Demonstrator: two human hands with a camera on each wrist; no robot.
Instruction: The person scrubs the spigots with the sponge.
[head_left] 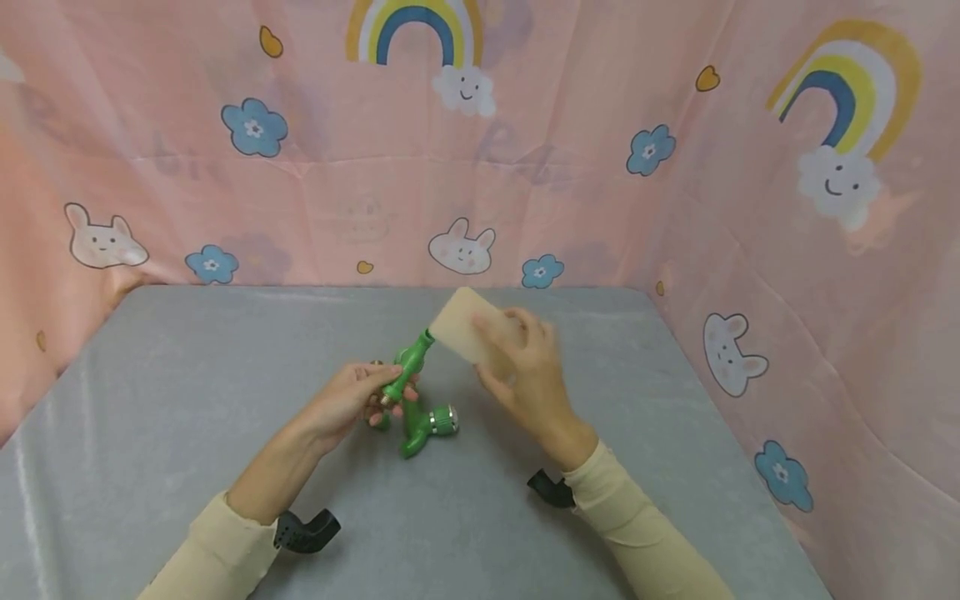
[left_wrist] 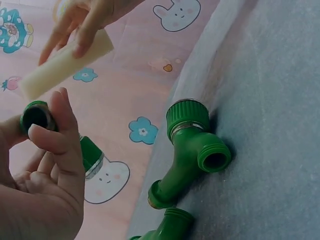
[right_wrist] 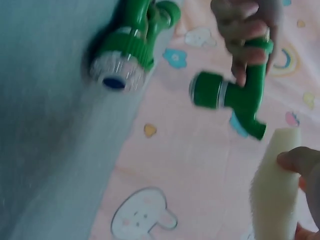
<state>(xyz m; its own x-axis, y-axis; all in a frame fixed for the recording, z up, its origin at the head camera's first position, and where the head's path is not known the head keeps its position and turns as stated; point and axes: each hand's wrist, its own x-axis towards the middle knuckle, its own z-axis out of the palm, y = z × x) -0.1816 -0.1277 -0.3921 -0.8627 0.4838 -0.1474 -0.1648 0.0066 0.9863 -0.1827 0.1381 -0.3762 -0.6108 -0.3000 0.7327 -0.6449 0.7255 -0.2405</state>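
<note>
In the head view my left hand (head_left: 341, 407) grips a green tap (head_left: 411, 363), which slants up to the right with its spout end raised. The right wrist view shows the knob of this tap (right_wrist: 254, 85) pointing sideways, with a silvery ring round it. A cream sponge block (head_left: 459, 323) is pinched between the thumb and fingers of my right hand (head_left: 536, 379). A corner of the sponge (right_wrist: 275, 195) is right beside the spout's end. Below the hands another green tap (head_left: 417, 432) lies on the table, its ribbed knob to the right.
Part of one more green tap (left_wrist: 172, 226) shows beside the lying one. Grey cloth covers the table (head_left: 187, 358). Pink printed curtains (head_left: 315, 200) hang behind it and along the right side. A black curved piece (head_left: 306, 532) sticks out at each sleeve.
</note>
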